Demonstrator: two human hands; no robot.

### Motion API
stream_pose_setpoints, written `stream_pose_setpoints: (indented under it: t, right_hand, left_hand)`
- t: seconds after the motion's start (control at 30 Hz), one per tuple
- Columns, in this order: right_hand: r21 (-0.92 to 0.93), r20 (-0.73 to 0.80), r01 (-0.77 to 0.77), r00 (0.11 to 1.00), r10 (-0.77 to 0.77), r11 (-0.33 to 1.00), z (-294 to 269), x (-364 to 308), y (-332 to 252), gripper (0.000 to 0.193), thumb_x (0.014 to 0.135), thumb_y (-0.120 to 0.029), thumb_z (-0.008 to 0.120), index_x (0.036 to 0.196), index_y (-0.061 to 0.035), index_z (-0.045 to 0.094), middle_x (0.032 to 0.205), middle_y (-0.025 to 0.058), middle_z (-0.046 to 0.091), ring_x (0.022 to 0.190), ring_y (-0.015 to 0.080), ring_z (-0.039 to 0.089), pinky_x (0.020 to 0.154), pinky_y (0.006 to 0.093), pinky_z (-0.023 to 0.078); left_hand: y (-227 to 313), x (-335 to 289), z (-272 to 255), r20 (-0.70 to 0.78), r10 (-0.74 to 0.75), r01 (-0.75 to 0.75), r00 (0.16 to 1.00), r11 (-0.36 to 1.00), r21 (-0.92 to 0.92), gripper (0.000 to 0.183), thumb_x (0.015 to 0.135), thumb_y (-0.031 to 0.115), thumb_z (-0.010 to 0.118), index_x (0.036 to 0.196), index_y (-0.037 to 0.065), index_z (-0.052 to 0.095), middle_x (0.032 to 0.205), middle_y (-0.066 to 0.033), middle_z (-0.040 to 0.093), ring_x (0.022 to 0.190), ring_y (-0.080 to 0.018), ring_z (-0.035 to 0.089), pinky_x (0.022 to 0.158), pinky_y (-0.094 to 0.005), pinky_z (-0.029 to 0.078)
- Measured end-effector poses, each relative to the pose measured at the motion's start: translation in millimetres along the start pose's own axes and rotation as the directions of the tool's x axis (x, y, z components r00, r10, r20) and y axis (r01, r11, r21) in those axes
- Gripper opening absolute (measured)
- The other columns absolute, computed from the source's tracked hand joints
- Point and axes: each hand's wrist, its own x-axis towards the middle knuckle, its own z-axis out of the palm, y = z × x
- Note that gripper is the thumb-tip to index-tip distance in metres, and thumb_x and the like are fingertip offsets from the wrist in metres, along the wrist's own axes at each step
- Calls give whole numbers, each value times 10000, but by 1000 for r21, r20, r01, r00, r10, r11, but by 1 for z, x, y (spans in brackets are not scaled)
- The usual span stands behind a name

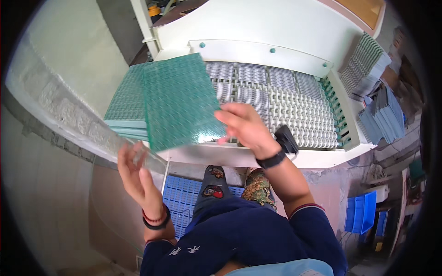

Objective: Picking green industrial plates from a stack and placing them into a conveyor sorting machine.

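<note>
The worn shirt [276, 234] is navy, the wristbands [271, 160] black.

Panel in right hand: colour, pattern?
The panel is green, with a repeating pattern of small pale marks; best seen in the head view.

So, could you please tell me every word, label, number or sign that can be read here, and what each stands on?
Navy shirt: white characters on the front, not copied out here.
Green sheet at the right hand: a repeating pattern, no lettering I can make out.
White machine panel: no lettering I can make out.
Blue bin: too small and blurred to tell.
</note>
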Motion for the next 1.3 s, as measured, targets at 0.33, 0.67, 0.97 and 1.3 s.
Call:
stream_pose_setpoints:
  t: [0.33, 0.67, 0.97, 1.3]
  right_hand:
    - [-176, -257, -108, 965, 60, 979, -99, -125, 46, 165, 877, -109, 569, 928, 40, 618, 745, 45, 623, 540, 90, 591, 478, 215, 510]
    - [-362, -664, -73, 720, -202, 929, -228, -138, 35, 190, 871, -157, 584, 843, 28, 623, 570, 24, 549, 424, 70, 490, 383, 208, 402]
    - [-819, -505, -563, 611, -610, 114, -291, -89, 32, 264, 795, -296, 631, 944, -80, 654, 709, 100, 617, 663, 302, 601, 608, 383, 477]
    - [-920, -343, -159, 769, -540, 358, -149, -108, 71, 256, 813, -288, 653, 855, -36, 656, 666, 99, 627, 545, 188, 594, 495, 317, 469]
  left_hand:
    - [-32, -57, 106, 801, -323, 847, 504, 5, -531, 404, 964, 190, 343, 1264, -79, 381, 1212, -199, 509, 1057, -247, 547, 887, -376, 454]
    - [-57, -56, 110, 756, -419, 859, 504, 148, -490, 311, 909, 40, 448, 1198, -73, 474, 1113, -147, 586, 960, -179, 597, 837, -298, 488]
    - [-82, -68, 99, 723, -505, 877, 472, 183, -445, 295, 868, 14, 512, 1149, -73, 509, 1067, -139, 610, 925, -182, 612, 828, -308, 497]
    - [-67, -72, 129, 771, -507, 912, 384, 76, -404, 245, 873, -2, 517, 1108, -70, 537, 1012, -121, 626, 865, -149, 612, 767, -274, 510]
